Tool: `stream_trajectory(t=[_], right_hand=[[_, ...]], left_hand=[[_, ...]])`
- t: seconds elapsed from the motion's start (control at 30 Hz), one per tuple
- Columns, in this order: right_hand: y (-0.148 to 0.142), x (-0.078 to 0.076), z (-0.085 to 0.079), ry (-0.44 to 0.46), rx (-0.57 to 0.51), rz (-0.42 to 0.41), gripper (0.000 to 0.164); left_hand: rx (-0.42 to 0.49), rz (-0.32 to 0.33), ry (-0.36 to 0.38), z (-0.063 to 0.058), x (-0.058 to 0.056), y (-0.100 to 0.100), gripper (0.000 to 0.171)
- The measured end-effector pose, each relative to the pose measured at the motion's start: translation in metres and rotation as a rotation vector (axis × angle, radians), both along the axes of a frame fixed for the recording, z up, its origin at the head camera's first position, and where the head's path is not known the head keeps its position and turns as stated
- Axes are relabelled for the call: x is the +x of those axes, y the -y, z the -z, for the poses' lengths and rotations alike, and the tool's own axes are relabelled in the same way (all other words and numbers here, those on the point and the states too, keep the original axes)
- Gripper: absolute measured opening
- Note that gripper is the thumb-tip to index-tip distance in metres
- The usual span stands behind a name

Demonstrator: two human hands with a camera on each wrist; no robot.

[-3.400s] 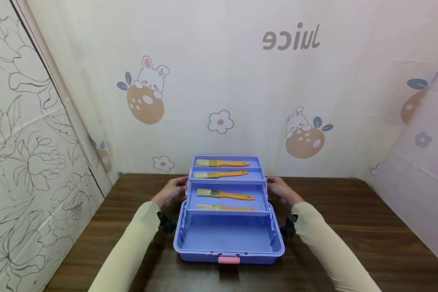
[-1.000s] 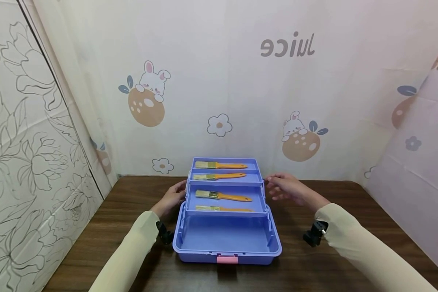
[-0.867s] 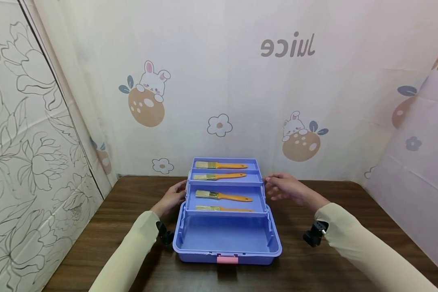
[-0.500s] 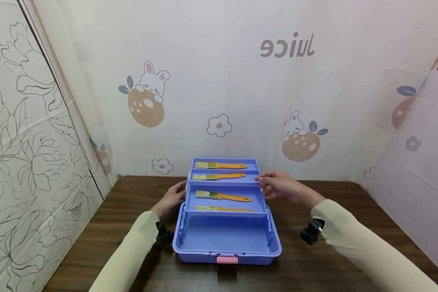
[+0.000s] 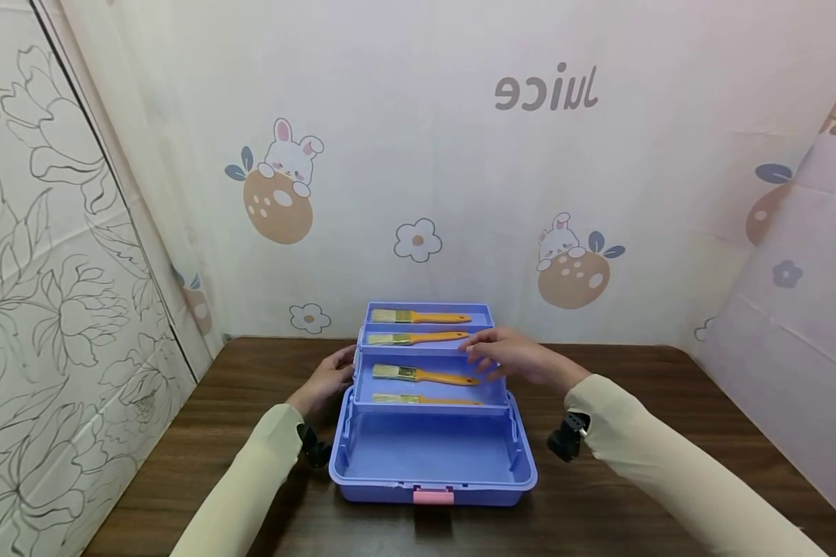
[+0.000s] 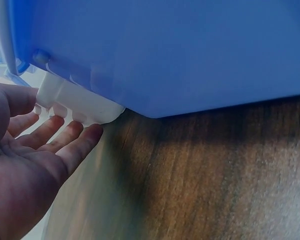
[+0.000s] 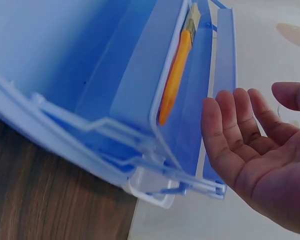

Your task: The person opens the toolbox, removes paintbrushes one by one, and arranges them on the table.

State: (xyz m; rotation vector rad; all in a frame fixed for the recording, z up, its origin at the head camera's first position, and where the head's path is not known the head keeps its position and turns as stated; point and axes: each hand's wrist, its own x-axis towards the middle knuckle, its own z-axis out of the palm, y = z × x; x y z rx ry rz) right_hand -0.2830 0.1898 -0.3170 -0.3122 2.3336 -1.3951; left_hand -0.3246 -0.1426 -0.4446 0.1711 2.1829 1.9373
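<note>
A blue toolbox (image 5: 432,495) stands open on the table, its two tiers of trays raised. Several paintbrushes with orange handles lie in them: an upper paintbrush (image 5: 432,317), one below it (image 5: 428,337), a lower one (image 5: 432,375) and a front one (image 5: 432,399). My left hand (image 5: 327,379) is at the box's back left; its fingertips touch the edge of a whitish translucent lid (image 6: 80,100). My right hand (image 5: 512,356) hovers over the right end of the trays, fingers loosely bent and holding nothing, near the brush handles.
The brown wooden table (image 5: 634,433) extends to both sides of the box. A patterned curtain (image 5: 418,155) hangs right behind it, with cloth panels at left and right. A pink latch (image 5: 433,497) sits on the box's front.
Both hands were at the box's sides earlier. The right hand drew away to the right, then moved left over the trays. The left hand and the paintbrushes have stayed in place.
</note>
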Motion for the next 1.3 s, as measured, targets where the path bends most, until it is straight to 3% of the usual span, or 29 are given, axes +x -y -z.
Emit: stream_trajectory(t=[0.3,0.97,1.3], right_hand=[[0.021,-0.001,0.005,0.02,0.035,-0.076,0.033],[0.052,-0.003,0.022,0.025,0.062,-0.14,0.028],[0.059,-0.006,0.027,0.014,0.167,-0.184,0.024]], left_hand=[[0.006,0.006,-0.006,0.0,-0.001,0.0,0.049],[0.021,-0.005,0.017,0.0,-0.001,0.002,0.049],[0.038,0.0,0.021,0.001,-0.002,0.001,0.05]])
